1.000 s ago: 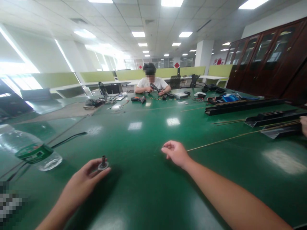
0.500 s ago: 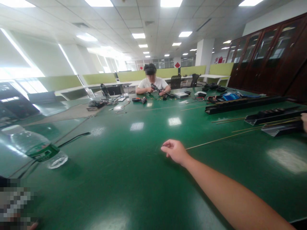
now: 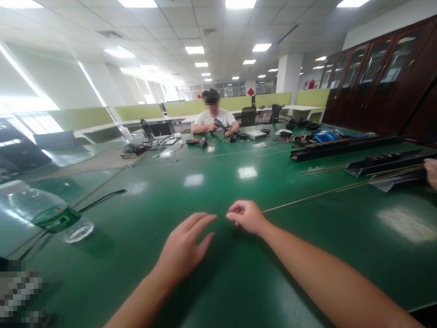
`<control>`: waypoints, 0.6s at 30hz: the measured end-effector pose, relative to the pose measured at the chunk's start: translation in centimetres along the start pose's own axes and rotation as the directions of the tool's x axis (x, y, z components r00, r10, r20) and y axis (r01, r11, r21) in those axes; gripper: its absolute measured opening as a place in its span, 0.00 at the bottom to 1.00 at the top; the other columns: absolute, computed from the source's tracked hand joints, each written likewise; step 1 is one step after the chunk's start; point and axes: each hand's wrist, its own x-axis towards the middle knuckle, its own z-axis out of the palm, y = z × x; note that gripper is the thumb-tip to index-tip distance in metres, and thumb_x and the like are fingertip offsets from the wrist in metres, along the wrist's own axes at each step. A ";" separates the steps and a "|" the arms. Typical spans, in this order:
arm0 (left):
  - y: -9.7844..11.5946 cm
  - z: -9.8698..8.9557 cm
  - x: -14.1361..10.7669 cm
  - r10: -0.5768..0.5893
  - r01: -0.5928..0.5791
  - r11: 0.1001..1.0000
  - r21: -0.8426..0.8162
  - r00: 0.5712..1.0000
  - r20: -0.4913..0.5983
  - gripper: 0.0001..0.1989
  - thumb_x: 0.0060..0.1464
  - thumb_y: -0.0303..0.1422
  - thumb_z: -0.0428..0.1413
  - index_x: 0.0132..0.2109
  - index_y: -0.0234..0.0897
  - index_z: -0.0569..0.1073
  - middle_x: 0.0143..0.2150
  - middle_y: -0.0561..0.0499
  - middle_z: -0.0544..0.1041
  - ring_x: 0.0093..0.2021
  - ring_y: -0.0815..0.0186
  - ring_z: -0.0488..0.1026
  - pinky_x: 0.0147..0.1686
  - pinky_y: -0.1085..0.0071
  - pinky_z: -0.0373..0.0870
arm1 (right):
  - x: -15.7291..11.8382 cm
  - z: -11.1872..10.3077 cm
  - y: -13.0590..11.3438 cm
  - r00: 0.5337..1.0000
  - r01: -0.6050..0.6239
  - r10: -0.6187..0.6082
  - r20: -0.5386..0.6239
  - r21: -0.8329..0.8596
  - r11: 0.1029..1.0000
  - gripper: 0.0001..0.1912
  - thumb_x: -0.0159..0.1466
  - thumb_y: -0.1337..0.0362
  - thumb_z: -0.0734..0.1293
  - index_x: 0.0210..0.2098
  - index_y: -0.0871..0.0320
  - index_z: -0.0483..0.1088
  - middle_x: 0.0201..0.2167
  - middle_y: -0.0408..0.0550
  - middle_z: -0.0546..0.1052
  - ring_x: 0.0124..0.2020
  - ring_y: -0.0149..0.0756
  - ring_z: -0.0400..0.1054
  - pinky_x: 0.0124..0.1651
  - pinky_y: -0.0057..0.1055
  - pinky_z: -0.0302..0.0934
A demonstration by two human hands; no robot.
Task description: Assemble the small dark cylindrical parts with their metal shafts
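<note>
My right hand [image 3: 246, 216] is closed in a pinch around a thin brass-coloured rod [image 3: 300, 199], just above the green table [image 3: 136, 273]. The rod runs from the back of this hand to the right, toward the black metal channels. To its left, my left hand [image 3: 184, 243] has its fingers stretched out and its thumb apart, with nothing in it. Its fingertips point at the right hand's fingertips, with a small gap between. Whatever tip of the rod sticks out beyond the right fingers is too fine to make out.
On the left lies a clear water bottle [image 3: 44, 212] beside a black cable [image 3: 105, 198]. Black metal channels [image 3: 344, 146] and more thin rods lie at right, where another person's hand [image 3: 430, 173] reaches in. Across the table a person [image 3: 215, 120] holds a power drill [image 3: 219, 124].
My left hand has come into view from below and reached up beside the right hand. The right hand stays nearly in place, still gripping the rod.
</note>
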 end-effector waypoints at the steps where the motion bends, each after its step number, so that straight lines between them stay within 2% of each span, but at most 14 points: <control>1: 0.5 1.4 1.7 0.040 -0.039 0.999 -0.011 0.999 0.036 0.20 0.58 0.30 0.55 0.58 0.42 0.68 0.52 0.44 0.73 0.50 0.60 0.73 0.49 0.65 0.75 | 0.1 0.0 0.3 1.000 0.025 -0.025 0.012 -0.006 1.000 0.08 0.53 0.64 0.72 0.31 0.61 0.73 0.22 0.41 0.74 0.21 0.29 0.67 0.25 0.25 0.60; 3: 1.0 3.6 4.3 0.128 -0.126 0.991 -0.035 0.987 0.095 0.19 0.56 0.27 0.54 0.55 0.40 0.71 0.50 0.43 0.74 0.48 0.58 0.73 0.46 0.63 0.75 | 0.3 0.0 0.7 0.996 0.088 -0.088 0.023 -0.016 0.996 0.05 0.53 0.66 0.71 0.27 0.61 0.72 0.21 0.41 0.73 0.23 0.29 0.67 0.27 0.24 0.60; 5: 1.1 5.0 5.7 0.189 -0.182 0.981 -0.070 0.975 0.114 0.15 0.55 0.24 0.53 0.48 0.38 0.74 0.45 0.44 0.76 0.45 0.59 0.74 0.43 0.63 0.75 | 0.4 0.0 0.9 0.992 0.123 -0.122 0.018 -0.034 0.992 0.02 0.53 0.70 0.69 0.25 0.60 0.71 0.21 0.40 0.73 0.24 0.30 0.67 0.27 0.24 0.59; 7: 0.9 5.7 6.0 0.202 -0.193 0.977 -0.094 0.975 0.097 0.13 0.55 0.22 0.51 0.44 0.36 0.75 0.42 0.44 0.76 0.42 0.60 0.74 0.41 0.64 0.75 | 0.4 0.0 0.8 0.993 0.114 -0.113 0.022 -0.044 0.993 0.02 0.53 0.72 0.68 0.25 0.60 0.71 0.20 0.40 0.73 0.23 0.30 0.67 0.27 0.24 0.59; 10: 0.4 5.6 5.3 0.176 -0.169 0.981 -0.096 0.982 0.071 0.13 0.57 0.23 0.49 0.45 0.36 0.75 0.42 0.44 0.76 0.41 0.62 0.73 0.40 0.67 0.74 | 0.1 0.1 0.3 0.993 0.095 -0.093 0.073 -0.026 0.995 0.02 0.53 0.69 0.70 0.27 0.61 0.73 0.21 0.40 0.74 0.23 0.30 0.66 0.27 0.24 0.59; 13: -0.6 3.7 3.5 0.079 -0.072 0.992 -0.100 0.994 0.071 0.11 0.60 0.27 0.49 0.44 0.37 0.75 0.42 0.45 0.76 0.42 0.63 0.74 0.42 0.68 0.74 | -0.3 0.1 -0.2 0.989 0.077 -0.077 0.125 0.002 0.997 0.08 0.53 0.63 0.73 0.32 0.61 0.76 0.24 0.43 0.76 0.24 0.30 0.67 0.28 0.25 0.60; 15: -1.8 1.4 1.5 -0.057 0.061 0.994 -0.094 0.997 0.045 0.09 0.61 0.32 0.51 0.44 0.40 0.75 0.42 0.48 0.77 0.43 0.62 0.75 0.45 0.66 0.73 | -0.4 0.1 -0.5 0.990 0.055 -0.053 0.134 -0.009 0.998 0.12 0.53 0.60 0.74 0.33 0.61 0.77 0.26 0.45 0.77 0.24 0.30 0.67 0.28 0.25 0.61; 17: -3.2 -1.8 -1.1 -0.250 0.248 0.966 -0.068 0.968 -0.026 0.10 0.59 0.38 0.55 0.46 0.43 0.74 0.43 0.50 0.78 0.42 0.60 0.76 0.47 0.65 0.73 | -0.5 0.0 -0.6 0.990 0.045 -0.040 0.137 -0.034 0.998 0.13 0.53 0.59 0.74 0.33 0.61 0.77 0.26 0.45 0.77 0.24 0.30 0.68 0.28 0.25 0.61; 18: -4.0 -3.4 -2.5 -0.354 0.351 0.935 -0.054 0.932 -0.074 0.12 0.57 0.41 0.56 0.47 0.46 0.75 0.43 0.51 0.78 0.42 0.59 0.76 0.46 0.64 0.73 | -0.5 0.0 -0.6 0.989 0.046 -0.039 0.139 -0.044 0.998 0.12 0.53 0.59 0.74 0.33 0.61 0.78 0.26 0.46 0.78 0.24 0.30 0.68 0.28 0.26 0.61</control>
